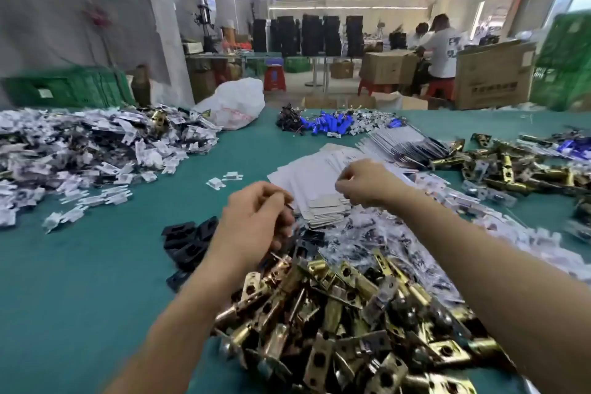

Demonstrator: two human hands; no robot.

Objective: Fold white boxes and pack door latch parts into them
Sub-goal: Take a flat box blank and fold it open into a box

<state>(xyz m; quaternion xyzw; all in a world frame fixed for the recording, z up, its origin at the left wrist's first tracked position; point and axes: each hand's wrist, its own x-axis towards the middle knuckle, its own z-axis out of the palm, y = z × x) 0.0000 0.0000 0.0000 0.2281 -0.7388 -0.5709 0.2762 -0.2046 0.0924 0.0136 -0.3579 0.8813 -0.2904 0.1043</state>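
Note:
A stack of flat, unfolded white boxes [315, 177] lies mid-table on the green table [96, 281]. Just over its right part hovers my right hand [364, 182] with fingers and thumb curled together; anything in it is hidden by blur. My left hand [256, 217] is lower and to the left, at the stack's near corner, fingers curled round a small dark part whose tip sticks out. A heap of brass door latches [335, 313] fills the near table under both forearms. Beside it lie black plastic plates [185, 243] and clear bagged parts [399, 243].
A big pile of white-wrapped parts [80, 150] covers the left. More brass latches [511, 169] lie at the right, with a stack of printed sheets [406, 141] behind the boxes. Blue pieces [329, 125] and a white sack [236, 102] sit at the far edge. People work in the background.

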